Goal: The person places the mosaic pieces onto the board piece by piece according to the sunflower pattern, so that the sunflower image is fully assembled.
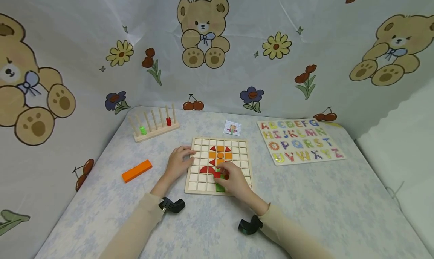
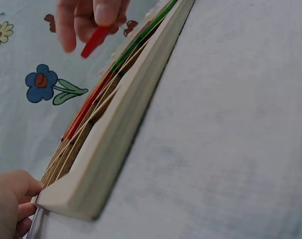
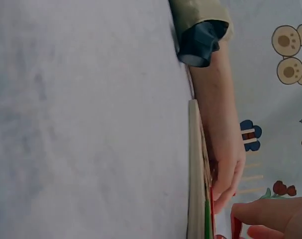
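A wooden grid board (image 1: 202, 193) lies on the table, with red, orange and green pieces set in several of its squares. My left hand (image 1: 178, 161) rests at the board's left edge, thumb and fingertips touching the frame. Over the lower middle of the board, my right hand (image 1: 238, 181) pinches a small red piece (image 2: 95, 42) between thumb and fingers. The left wrist view shows this red piece tilted and raised above the board; its full outline is partly covered by the fingers. Green pieces (image 1: 220, 187) lie below the right fingertips, partly hidden by them.
Behind the board lies a small picture card (image 1: 232, 128). At the back left stands a peg rack (image 1: 157, 132) with green and red beads. An orange block (image 1: 136, 171) lies left of the board, and an alphabet board (image 1: 301, 141) lies to the right.
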`<state>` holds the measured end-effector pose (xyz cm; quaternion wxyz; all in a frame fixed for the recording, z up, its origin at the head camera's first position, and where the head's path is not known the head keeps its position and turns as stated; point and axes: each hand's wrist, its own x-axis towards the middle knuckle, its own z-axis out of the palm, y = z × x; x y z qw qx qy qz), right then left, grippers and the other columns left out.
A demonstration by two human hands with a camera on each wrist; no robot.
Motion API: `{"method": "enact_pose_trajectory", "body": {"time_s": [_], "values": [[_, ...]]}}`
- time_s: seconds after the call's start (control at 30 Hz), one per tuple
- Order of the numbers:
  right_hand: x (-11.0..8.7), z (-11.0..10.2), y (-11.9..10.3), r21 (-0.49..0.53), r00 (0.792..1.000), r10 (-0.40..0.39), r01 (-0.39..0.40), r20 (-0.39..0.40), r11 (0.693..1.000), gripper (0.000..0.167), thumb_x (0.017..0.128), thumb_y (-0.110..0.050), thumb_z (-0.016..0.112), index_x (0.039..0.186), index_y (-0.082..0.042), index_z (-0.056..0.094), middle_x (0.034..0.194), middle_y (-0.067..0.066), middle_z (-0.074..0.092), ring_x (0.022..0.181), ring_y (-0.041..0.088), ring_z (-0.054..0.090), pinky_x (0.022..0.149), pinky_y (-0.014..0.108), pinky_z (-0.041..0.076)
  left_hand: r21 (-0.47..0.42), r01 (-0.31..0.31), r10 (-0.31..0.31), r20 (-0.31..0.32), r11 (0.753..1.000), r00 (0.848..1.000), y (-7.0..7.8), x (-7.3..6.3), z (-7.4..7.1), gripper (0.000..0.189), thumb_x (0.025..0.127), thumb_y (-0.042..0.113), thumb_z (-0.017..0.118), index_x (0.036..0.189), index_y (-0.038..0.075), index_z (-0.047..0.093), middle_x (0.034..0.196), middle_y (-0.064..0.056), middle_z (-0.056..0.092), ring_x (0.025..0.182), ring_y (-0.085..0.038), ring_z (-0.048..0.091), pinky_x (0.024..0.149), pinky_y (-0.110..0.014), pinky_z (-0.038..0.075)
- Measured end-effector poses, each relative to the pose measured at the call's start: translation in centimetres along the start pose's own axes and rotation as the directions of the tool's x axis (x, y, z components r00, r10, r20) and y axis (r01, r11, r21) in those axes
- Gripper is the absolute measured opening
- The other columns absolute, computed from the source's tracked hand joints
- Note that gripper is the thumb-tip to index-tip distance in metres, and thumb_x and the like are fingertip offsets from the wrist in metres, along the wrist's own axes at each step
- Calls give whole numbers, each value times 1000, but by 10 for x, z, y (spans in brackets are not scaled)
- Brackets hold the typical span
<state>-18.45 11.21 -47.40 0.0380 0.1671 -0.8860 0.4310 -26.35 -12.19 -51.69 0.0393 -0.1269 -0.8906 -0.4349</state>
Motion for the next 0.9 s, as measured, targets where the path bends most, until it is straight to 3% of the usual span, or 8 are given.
{"method": "enact_pose_trajectory", "body": {"time_s": [0.23, 0.5, 0.9], "values": [[7, 16, 2, -104, 999, -23, 26, 34, 994, 31, 81, -5, 80, 110, 0, 71, 94, 9, 67, 83, 16, 55, 75, 30, 50, 5, -26, 26, 2, 1000, 1000, 4, 2, 3, 25, 97, 21, 64, 117, 11, 72, 137, -12, 58, 131, -32, 47, 112, -58, 33], [4, 16, 4, -85, 998, -53, 55, 24, 995, 24, 80, -3, 80, 103, -1, 73, 88, 6, 66, 81, 15, 52, 76, 29, 47, 4, -16, 16, 6, 1000, 1000, 3, 2, 3, 25, 96, 21, 64, 118, 11, 72, 137, -12, 58, 131, -32, 47, 112, -58, 34], [6, 13, 5, -80, 999, -33, 35, 27, 996, 24, 84, -5, 77, 106, 0, 71, 95, 9, 68, 85, 18, 57, 76, 31, 49, -4, -13, 13, 8, 1000, 1000, -2, 1, 1, 26, 97, 21, 64, 119, 11, 71, 138, -11, 58, 133, -33, 46, 113, -59, 32]]}}
